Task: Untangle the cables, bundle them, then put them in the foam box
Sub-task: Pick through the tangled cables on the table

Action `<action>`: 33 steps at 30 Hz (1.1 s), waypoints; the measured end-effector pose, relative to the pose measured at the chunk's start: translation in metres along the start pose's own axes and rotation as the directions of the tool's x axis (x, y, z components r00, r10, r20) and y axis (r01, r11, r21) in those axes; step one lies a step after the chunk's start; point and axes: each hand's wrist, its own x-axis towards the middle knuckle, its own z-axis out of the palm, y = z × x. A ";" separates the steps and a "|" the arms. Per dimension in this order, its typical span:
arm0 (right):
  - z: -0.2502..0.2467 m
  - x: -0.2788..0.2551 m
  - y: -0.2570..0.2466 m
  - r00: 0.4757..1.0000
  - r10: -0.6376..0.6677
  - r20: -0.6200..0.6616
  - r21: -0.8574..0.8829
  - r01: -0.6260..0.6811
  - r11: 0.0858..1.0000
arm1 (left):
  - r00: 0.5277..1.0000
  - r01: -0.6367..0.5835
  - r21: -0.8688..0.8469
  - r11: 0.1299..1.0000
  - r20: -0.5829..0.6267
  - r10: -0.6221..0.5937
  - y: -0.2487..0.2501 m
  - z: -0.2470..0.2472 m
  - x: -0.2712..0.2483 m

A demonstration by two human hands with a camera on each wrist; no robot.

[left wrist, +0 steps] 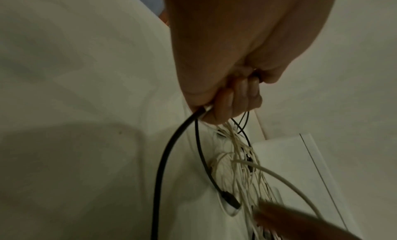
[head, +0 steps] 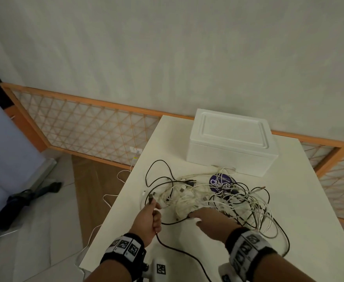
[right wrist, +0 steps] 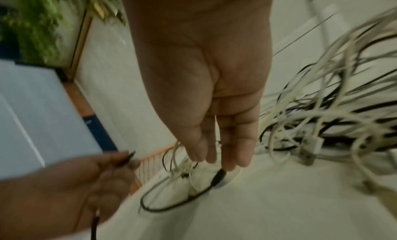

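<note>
Nearest the lens, the left hand pinched a black cable whose lower run left the frame, while the right hand, fingers straight, touched the blurred tangled cables mid-counter, below the closed foam box.

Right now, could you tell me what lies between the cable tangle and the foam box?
In the head view, nothing: the cable tangle reaches the closed foam box.

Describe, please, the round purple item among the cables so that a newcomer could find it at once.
Start at the white foam box at the far end of the white table. Just in front of it lies the tangle of cables, and the purple disc sits at its far edge, partly under white strands. It is the only coloured thing there, with pale lettering.
</note>
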 end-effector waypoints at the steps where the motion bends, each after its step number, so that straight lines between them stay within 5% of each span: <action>1: 0.006 0.009 -0.004 0.999 -0.050 0.016 -0.059 0.051 0.997 | 1.000 0.010 -0.002 1.000 0.012 -0.010 0.002 0.001 0.001; 9: 0.022 0.017 0.001 0.999 -0.034 0.038 -0.448 0.048 0.893 | 0.995 0.068 0.225 0.972 0.053 -0.082 0.000 0.005 0.002; 12: 0.023 0.017 0.007 0.997 -0.079 0.000 -0.453 0.071 0.889 | 0.987 0.143 0.288 0.947 0.031 -0.158 -0.005 0.006 0.003; 17: 0.030 0.009 0.003 0.987 -0.117 0.115 -0.452 0.156 0.878 | 0.933 0.330 0.357 0.874 0.021 -0.361 -0.010 0.005 0.011; 22: 0.025 -0.002 -0.001 0.978 -0.203 0.056 -0.611 0.195 0.767 | 0.855 0.450 0.547 0.706 -0.035 -0.518 -0.016 0.009 0.014; 33: 0.044 -0.010 -0.005 0.995 -0.078 0.063 -0.324 0.095 0.941 | 0.899 0.431 0.288 0.855 -0.057 -0.434 -0.034 0.010 0.010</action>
